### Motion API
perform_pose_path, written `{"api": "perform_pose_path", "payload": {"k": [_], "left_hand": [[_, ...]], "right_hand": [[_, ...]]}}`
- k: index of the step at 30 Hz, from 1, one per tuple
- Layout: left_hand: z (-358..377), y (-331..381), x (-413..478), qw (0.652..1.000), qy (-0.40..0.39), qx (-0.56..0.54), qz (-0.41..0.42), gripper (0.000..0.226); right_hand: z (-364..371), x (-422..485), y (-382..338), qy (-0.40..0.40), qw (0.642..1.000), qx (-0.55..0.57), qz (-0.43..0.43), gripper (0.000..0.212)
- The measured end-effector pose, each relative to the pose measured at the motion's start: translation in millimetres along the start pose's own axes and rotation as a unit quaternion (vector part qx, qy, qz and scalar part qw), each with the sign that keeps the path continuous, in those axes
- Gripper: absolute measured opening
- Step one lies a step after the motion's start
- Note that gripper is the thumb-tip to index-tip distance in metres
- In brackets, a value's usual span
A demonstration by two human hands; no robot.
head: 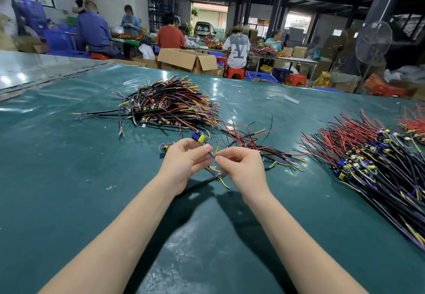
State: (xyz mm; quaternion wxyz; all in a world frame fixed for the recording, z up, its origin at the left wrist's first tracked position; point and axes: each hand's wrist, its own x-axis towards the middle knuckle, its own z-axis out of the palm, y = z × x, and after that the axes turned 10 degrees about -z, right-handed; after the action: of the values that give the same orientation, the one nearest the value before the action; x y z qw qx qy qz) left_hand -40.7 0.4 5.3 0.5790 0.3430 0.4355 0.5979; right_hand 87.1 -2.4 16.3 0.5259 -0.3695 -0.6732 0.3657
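Your left hand (184, 162) is curled and grasps a small circuit board (200, 138) with blue and yellow parts. The board projects above your fingertips, raised off the green mat (69, 178). Your right hand (243, 167) is likewise curled, thumb and forefinger pinching the thin leads (215, 153), yellow and purple, that run between your two hands. The hands nearly meet at the fingertips, over the middle of the mat. A black cable (202, 182) emerges from beneath your hands and lies on the mat. Whether it joins the pinched leads cannot be told, as your fingers cover the junction.

Surroundings:
- A second board (164, 147) lies on the mat just beside your left hand.
- A tangle of loose wires (248, 137), red and black, lies just beyond your right hand.
- A far pile (170, 105) of wired assemblies sits further off to the left.
- A right pile (368, 162) spreads well apart on the other side.
- Past the mat's far edge stand an open cardboard box (186, 60) and a pedestal fan (373, 42), with workers seated at benches.
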Motion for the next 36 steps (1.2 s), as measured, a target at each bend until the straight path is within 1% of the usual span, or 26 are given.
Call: {"api": "perform_pose_path", "payload": {"k": [4,7,9,12,15,17,20,22,25,27,29,32,36], "left_hand": [[1.6,0.4,0.2,0.998,-0.035,-0.036,-0.035,0.016],[0.5,1.5,-0.2,0.995,-0.075,-0.048,-0.055,0.017],[-2.1,2.0,-0.5,0.989,-0.113,-0.055,-0.079,0.016],[-8.9,4.6,-1.8,0.975,-0.170,-0.071,-0.122,0.014],[-11.7,6.6,-3.6,0.968,-0.197,-0.067,-0.140,0.025],[-11.7,7.1,-3.8,0.961,-0.220,-0.068,-0.152,0.023],[-11.8,6.9,-4.4,0.952,-0.256,-0.063,-0.157,0.014],[-11.6,5.0,-3.9,0.954,-0.252,-0.058,-0.152,0.015],[-8.8,1.5,-2.4,0.969,-0.199,-0.065,-0.130,0.016],[-6.9,0.0,-1.2,0.979,-0.148,-0.076,-0.119,0.021],[-5.4,-0.7,-0.6,0.984,-0.112,-0.082,-0.109,0.019],[-4.1,-2.2,-0.5,0.984,-0.111,-0.084,-0.107,0.012],[-3.4,-5.4,-0.4,0.986,-0.100,-0.068,-0.115,0.009]], "right_hand": [[-0.1,0.5,3.6,0.031,0.999,-0.015,-0.025,0.029],[-0.6,-0.1,2.7,0.009,1.000,0.005,-0.010,0.030],[-2.2,0.2,1.6,-0.015,0.998,0.055,0.024,0.028],[-6.8,2.0,-0.8,-0.046,0.984,0.145,0.095,0.024],[-9.9,2.9,-1.6,-0.067,0.962,0.208,0.163,0.021],[-10.9,3.1,-1.8,-0.084,0.949,0.234,0.193,0.018],[-12.9,3.5,-2.0,-0.105,0.937,0.239,0.233,0.017],[-13.4,3.0,-1.7,-0.117,0.929,0.231,0.265,0.019],[-12.6,3.0,-1.3,-0.124,0.927,0.222,0.274,0.018],[-13.1,3.8,-0.5,-0.116,0.934,0.219,0.257,0.020],[-13.9,4.3,0.3,-0.105,0.942,0.216,0.233,0.021],[-14.7,4.2,0.7,-0.095,0.958,0.186,0.197,0.026],[-13.2,3.7,0.7,-0.105,0.975,0.133,0.145,0.026]]}}
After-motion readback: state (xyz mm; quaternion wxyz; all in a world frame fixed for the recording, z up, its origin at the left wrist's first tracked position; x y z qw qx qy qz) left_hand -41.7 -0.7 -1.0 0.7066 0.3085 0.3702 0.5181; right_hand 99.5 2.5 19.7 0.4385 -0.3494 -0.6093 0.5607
